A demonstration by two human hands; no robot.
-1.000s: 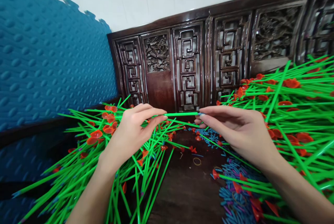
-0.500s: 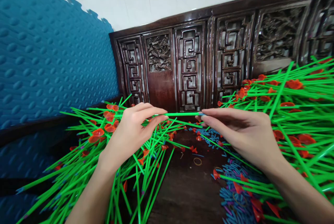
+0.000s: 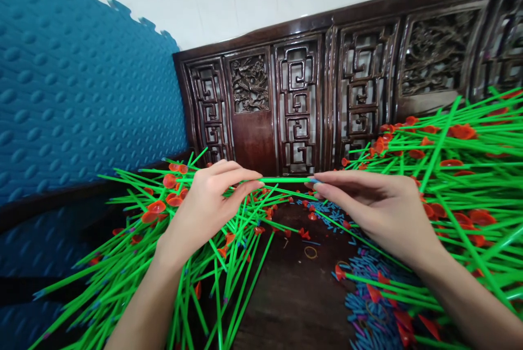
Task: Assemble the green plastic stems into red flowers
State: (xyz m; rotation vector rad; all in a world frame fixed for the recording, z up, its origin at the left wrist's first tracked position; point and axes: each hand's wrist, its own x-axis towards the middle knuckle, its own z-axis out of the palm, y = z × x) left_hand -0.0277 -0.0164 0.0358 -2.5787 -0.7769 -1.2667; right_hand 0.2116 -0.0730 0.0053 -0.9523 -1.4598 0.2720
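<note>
A dark wooden bench seat [image 3: 286, 295] ran up to a carved back panel [image 3: 296, 110], with a blue foam mat [image 3: 81, 94] standing along its left edge. Green sticks with orange suction cups lay in a loose left pile [image 3: 134, 284] towards the near-left corner, and a thicker right pile [image 3: 461, 176] spilled over the right edge. A heap of small blue caps [image 3: 368, 306] and a rubber band [image 3: 310, 252] lay on the bare wood between them.

Above the middle of the seat, near the back panel, one green stick [image 3: 286, 179] was held level. The left hand [image 3: 208, 203] pinched it between thumb and forefinger, the other fingers curled loosely. The right hand [image 3: 379, 206] closed its fingertips on the stick's other end, where a speck of blue showed.

The left hand hid the stick's far end. Whether that blue speck was a cap on the stick's end, I could not tell.
</note>
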